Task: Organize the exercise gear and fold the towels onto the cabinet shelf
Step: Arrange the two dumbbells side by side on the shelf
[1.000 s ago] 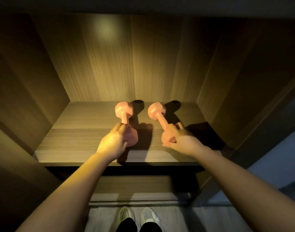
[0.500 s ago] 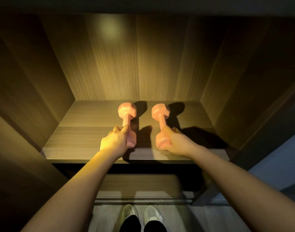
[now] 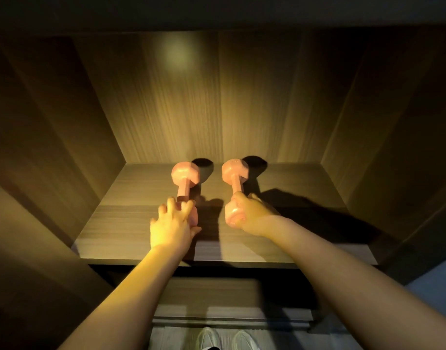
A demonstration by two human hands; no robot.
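Since the earlier frames the right dumbbell (image 3: 234,191) has turned from a slanted line to one running straight back into the cabinet, parallel to the left dumbbell (image 3: 185,191), and the left hand (image 3: 171,224) has loosened from a wrap around its weight to spread fingers

Surface and room: the cabinet shelf (image 3: 130,223) is a wood-grain board, lit warm yellow from above, with a bright light spot on the back panel (image 3: 166,102). Dark side walls close the compartment on both sides. A lower shelf (image 3: 211,296) shows below the front edge. On the floor at the bottom of the view stand the person's pale shoes (image 3: 225,339)

Task items: both pink dumbbells lie on the shelf near its middle, side by side and apart, far heads close to the back panel, near heads towards the front edge. No towels are visible

Hand pose:
- Left hand: palm down over the near head of the left dumbbell, fingers splayed wide and resting on or just above it; contact cannot be confirmed, and the grip is loose
- Right hand (image 3: 252,215): reaches in from the right, fingers curled around the near head and lower handle of the right dumbbell, holding it against the shelf

Both forearms extend straight in from the lower corners of the view
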